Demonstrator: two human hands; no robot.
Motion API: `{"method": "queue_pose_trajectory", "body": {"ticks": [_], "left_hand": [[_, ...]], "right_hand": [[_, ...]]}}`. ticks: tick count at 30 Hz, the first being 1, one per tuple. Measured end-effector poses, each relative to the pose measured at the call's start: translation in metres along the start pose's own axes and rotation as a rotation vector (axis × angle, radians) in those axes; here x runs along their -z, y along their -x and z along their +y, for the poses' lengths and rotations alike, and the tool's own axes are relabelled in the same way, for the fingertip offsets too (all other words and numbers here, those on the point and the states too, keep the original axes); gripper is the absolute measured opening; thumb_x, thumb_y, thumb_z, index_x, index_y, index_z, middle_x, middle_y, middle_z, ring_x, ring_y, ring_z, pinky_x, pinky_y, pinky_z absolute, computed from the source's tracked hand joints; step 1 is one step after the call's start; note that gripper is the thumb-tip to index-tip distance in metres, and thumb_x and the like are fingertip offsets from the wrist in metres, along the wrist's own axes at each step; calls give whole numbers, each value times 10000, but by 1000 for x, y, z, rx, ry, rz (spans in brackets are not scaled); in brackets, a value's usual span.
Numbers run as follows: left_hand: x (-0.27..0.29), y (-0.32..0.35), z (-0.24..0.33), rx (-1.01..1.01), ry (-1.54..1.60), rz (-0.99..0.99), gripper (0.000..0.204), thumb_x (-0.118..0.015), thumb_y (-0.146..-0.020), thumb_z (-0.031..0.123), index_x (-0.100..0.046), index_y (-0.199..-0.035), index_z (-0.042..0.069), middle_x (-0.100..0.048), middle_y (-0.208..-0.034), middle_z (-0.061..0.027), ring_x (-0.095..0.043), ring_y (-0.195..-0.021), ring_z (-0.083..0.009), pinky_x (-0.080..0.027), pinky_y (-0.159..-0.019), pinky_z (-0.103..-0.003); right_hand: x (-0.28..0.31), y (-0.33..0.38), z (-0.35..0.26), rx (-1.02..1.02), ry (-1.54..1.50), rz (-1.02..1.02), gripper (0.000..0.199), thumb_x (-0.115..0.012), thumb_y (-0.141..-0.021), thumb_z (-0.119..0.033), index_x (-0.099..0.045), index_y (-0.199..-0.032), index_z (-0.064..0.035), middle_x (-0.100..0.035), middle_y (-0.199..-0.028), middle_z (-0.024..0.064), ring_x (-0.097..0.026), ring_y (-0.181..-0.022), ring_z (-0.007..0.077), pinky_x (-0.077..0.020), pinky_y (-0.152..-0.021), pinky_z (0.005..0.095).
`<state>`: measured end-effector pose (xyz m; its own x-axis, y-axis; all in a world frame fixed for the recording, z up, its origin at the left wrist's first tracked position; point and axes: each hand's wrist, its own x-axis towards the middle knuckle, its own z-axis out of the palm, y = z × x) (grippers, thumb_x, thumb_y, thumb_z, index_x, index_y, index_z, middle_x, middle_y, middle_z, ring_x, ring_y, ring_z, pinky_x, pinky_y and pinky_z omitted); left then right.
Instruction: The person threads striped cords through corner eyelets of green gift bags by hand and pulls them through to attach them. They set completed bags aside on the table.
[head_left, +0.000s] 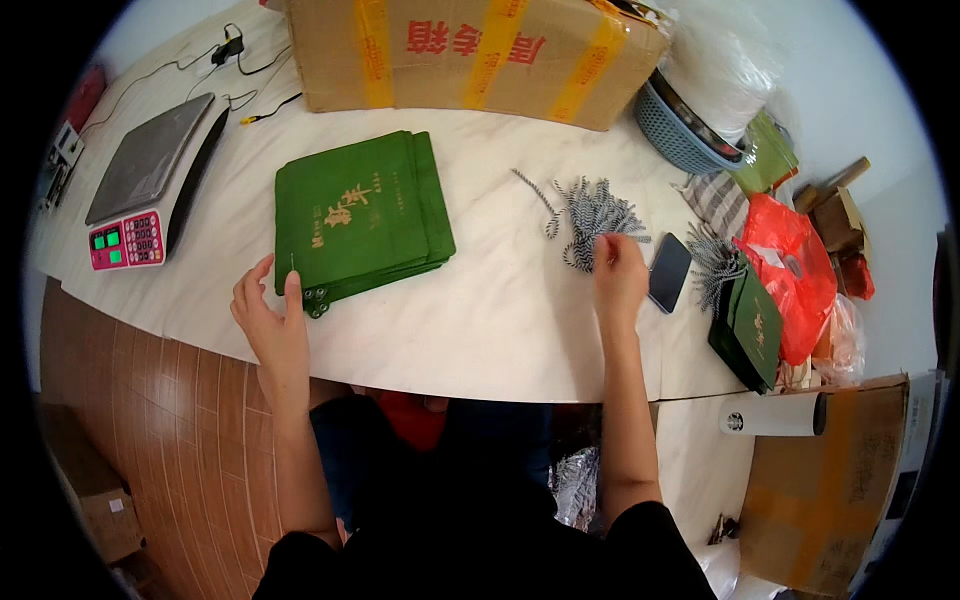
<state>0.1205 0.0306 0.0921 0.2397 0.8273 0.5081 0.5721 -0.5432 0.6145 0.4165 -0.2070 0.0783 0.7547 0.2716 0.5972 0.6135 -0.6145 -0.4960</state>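
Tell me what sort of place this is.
Probably a small packing or craft workspace: a pale table bears a digital scale, a taped cardboard box and a stack of flat green pieces.

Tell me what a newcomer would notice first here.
Likely first is the green stack of flat pieces with gold print, left of centre on the pale table, with the left hand at its near left corner. Next come the black-and-white cords right of centre, with the right hand at their near side. The big yellow-taped cardboard box stands out at the far side.
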Motion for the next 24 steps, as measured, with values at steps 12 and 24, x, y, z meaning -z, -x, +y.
{"method": "queue_pose_trajectory", "body": {"ticks": [12, 24], "left_hand": [[-22, 5, -18, 222, 142, -114, 414, -626, -874, 258, -526, -1202, 26, -517, -1151, -144, -494, -1087, -286, -394, -931, -383], [-26, 4, -36, 107, 75, -53, 408, -679, -822, 235, -557, -1123, -12, -539, -1062, -181, -525, -1009, -327, -423, -873, -378]], "right_hand": [[1, -106, -23, -41, -148, 17, 226, -538, -896, -217, -589, -822, -10, -641, -735, 141, -612, -657, 237, -471, -603, 369], [62, -93, -86, -19, -877, -252, 97, -459, -937, -85, -491, -1002, -19, -506, -655, 14, -474, -620, 92, -409, -618, 221]]}}
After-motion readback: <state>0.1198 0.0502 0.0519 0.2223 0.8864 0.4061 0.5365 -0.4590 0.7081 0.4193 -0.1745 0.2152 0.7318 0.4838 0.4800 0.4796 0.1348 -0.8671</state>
